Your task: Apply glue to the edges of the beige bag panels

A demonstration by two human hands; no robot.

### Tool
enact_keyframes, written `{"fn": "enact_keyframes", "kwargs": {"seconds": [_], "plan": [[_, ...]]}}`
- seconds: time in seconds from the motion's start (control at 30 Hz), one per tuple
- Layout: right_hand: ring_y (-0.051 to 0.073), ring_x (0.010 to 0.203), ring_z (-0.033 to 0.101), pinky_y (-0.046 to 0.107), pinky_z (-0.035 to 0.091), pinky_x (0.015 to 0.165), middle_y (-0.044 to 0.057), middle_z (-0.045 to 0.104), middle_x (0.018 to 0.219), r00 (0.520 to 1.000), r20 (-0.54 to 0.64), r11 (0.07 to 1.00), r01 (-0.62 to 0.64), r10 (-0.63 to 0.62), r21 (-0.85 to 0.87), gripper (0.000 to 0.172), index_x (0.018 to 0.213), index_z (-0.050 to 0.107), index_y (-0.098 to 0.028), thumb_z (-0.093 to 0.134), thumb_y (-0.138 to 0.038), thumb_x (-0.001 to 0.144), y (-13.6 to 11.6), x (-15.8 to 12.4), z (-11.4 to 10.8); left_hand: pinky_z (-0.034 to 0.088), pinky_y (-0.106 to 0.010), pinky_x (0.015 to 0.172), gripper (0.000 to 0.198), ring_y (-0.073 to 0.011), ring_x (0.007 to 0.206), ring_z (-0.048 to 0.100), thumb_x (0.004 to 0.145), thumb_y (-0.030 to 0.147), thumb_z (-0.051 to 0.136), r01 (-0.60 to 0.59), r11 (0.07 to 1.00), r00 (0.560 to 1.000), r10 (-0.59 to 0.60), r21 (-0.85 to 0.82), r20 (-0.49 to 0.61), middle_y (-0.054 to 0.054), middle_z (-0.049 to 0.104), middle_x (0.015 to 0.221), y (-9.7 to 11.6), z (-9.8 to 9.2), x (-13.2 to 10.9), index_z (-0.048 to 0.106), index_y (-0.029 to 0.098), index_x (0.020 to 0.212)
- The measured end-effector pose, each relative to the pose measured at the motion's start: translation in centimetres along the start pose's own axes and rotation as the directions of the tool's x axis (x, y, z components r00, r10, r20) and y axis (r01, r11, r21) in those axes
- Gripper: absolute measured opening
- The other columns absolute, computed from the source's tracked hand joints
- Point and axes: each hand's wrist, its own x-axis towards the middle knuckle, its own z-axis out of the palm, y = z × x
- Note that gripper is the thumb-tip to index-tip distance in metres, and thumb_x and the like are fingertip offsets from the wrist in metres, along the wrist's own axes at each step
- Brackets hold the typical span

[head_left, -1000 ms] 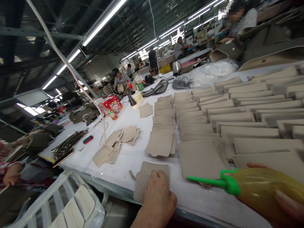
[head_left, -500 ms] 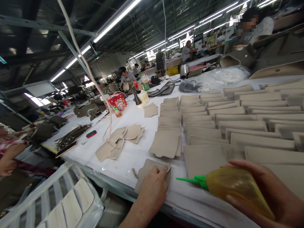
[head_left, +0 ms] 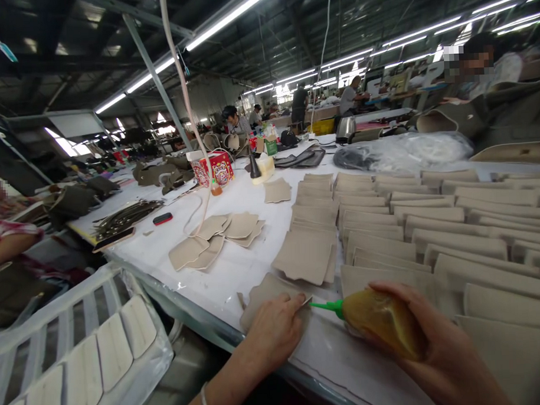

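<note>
My right hand [head_left: 438,344] is wrapped round a yellow squeeze bottle [head_left: 383,319] with a green nozzle [head_left: 327,307]. The nozzle tip points left, close to the fingertips of my left hand [head_left: 274,329]. That hand lies flat with fingers stretched out on a tan cut piece [head_left: 259,294] at the near edge of the white table [head_left: 237,268]. Rows of overlapping tan pieces [head_left: 430,220] cover the table to the right and behind.
A small fan of rounded tan pieces [head_left: 213,240] lies left of centre. Farther back stand a red patterned box [head_left: 218,167], small bottles and a dark cone. A white plastic crate [head_left: 80,351] with pale pieces sits at lower left. Other people work at surrounding benches.
My right hand has brought the bottle leftward until the nozzle is near my left fingertips. My left hand stays pressed on the tan piece. The view has shifted slightly.
</note>
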Motion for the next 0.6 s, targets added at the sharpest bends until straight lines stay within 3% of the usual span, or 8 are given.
{"fn": "enact_keyframes", "kwargs": {"seconds": [0.2, 0.3, 0.47, 0.6], "plan": [[0.024, 0.096, 0.067, 0.028, 0.057, 0.078, 0.005, 0.062, 0.115, 0.995, 0.086, 0.998, 0.059, -0.056, -0.035, 0.039, 0.127, 0.049, -0.031, 0.057, -0.025, 0.090, 0.05, 0.36, 0.63, 0.049, -0.033, 0.093, 0.056, -0.0242, 0.102, 0.064, 0.085, 0.015, 0.038, 0.006, 1.000, 1.000, -0.006, -0.026, 0.007, -0.006, 0.069, 0.111, 0.10, -0.16, 0.10, 0.059, 0.027, 0.135], [0.024, 0.093, 0.067, 0.028, 0.056, 0.076, 0.005, 0.062, 0.112, 0.994, 0.067, 0.996, 0.084, -0.082, -0.031, 0.041, 0.126, 0.049, -0.031, 0.051, -0.018, 0.086, -0.14, 0.35, 0.68, 0.050, -0.035, 0.090, 0.054, -0.0251, 0.099, 0.065, 0.085, 0.015, 0.038, -0.005, 0.999, 1.000, 0.005, -0.033, -0.002, -0.007, 0.070, 0.108, 0.09, -0.14, 0.09, 0.061, 0.027, 0.132], [0.024, 0.089, 0.067, 0.028, 0.056, 0.072, 0.005, 0.063, 0.109, 0.994, 0.093, 0.997, 0.061, -0.057, -0.041, 0.039, 0.124, 0.050, -0.031, 0.052, -0.019, 0.086, 0.04, 0.26, 0.63, 0.050, -0.034, 0.087, 0.049, -0.0244, 0.094, 0.065, 0.087, 0.017, 0.039, -0.010, 1.000, 1.000, 0.009, -0.011, -0.021, -0.005, 0.069, 0.103, 0.13, 0.03, 0.09, 0.062, 0.029, 0.129], [0.024, 0.095, 0.066, 0.029, 0.055, 0.080, 0.006, 0.061, 0.113, 0.995, 0.062, 0.994, 0.084, -0.080, -0.066, 0.043, 0.126, 0.048, -0.029, 0.046, -0.016, 0.086, 0.40, 0.09, 0.82, 0.050, -0.032, 0.084, 0.044, -0.0232, 0.092, 0.065, 0.088, 0.017, 0.040, -0.012, 0.999, 1.000, 0.013, 0.041, -0.017, -0.005, 0.069, 0.099, 0.38, -0.02, 0.08, 0.064, 0.027, 0.123]]}}
